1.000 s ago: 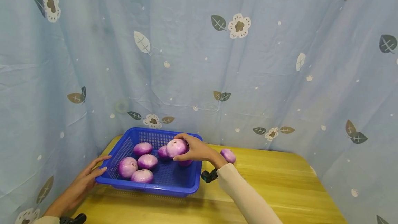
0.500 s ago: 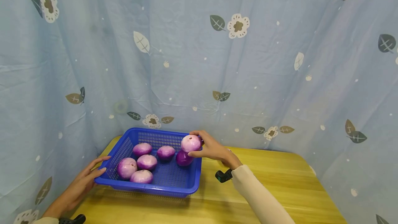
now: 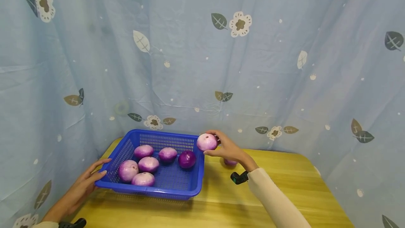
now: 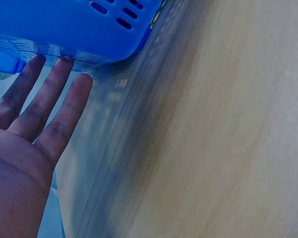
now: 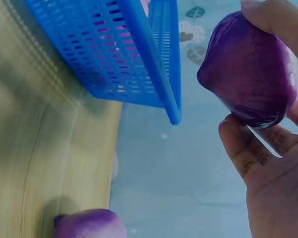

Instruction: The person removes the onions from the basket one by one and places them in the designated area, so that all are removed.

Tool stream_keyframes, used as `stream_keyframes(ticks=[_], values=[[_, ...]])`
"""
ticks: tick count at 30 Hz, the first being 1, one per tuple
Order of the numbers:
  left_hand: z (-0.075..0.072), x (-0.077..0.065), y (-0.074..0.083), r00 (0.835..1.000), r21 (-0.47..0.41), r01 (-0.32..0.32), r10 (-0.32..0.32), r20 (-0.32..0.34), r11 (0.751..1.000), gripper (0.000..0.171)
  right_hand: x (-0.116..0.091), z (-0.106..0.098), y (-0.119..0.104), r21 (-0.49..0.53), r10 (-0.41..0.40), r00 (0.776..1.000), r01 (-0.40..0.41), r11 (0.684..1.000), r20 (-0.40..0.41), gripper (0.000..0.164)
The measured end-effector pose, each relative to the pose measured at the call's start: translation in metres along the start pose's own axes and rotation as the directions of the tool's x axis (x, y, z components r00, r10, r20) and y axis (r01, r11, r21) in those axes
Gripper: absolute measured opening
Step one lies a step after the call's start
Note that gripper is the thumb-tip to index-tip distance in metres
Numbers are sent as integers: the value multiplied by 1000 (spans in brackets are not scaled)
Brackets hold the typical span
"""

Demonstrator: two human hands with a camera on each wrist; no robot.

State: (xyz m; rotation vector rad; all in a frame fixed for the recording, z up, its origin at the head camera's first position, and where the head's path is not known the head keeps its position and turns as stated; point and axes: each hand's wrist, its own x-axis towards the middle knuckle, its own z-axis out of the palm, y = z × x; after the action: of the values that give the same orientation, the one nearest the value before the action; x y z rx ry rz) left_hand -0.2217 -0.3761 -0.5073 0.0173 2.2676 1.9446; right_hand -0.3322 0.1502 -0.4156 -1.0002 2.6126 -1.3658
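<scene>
My right hand (image 3: pixel 227 147) holds a purple-and-white red onion (image 3: pixel 207 142) between thumb and fingers, raised at the right rim of the blue plastic basket (image 3: pixel 177 192). In the right wrist view, the onion (image 5: pixel 251 69) shows its dark purple side and pointed tip, apart from the basket wall (image 5: pixel 114 54). At the basket's left end is my left hand (image 3: pixel 83 184), its thumb and fingers at the rim. Its fingers (image 4: pixel 54 94) look straight in the left wrist view. Several onions lie inside the basket, among them a dark purple one (image 3: pixel 187 159) near the right wall.
Another onion (image 3: pixel 230 162) rests on the yellow wooden table (image 3: pixel 284 182), right of the basket and partly hidden behind the right hand. A light blue patterned curtain (image 3: pixel 190 62) hangs behind and along both sides of the table.
My right hand has carried its onion from over the basket's inside rightward to the right rim, uncovering the dark purple onion. The left hand has stayed at the basket's left end.
</scene>
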Motion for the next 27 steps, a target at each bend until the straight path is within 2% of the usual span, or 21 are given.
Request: stream_keyframes(ticks=[6,14,21,27], values=[[-1,0,2,1000,24,-4,4,-6,1000,58,-3,-9,4,-17,9,1000,-9,1000,-25,76],[-2,-2,3,1000,-11,-11,11,11,1000,56,-11,-14,20,-20,19,997,-20,1000,-70,77],[-3,-4,3,1000,-1,-22,22,8,1000,55,-25,-24,36,-8,30,994,-31,1000,-107,73],[0,-4,2,999,-11,-30,30,16,1000,55,-40,-37,49,-17,79,988,-82,996,-130,76]])
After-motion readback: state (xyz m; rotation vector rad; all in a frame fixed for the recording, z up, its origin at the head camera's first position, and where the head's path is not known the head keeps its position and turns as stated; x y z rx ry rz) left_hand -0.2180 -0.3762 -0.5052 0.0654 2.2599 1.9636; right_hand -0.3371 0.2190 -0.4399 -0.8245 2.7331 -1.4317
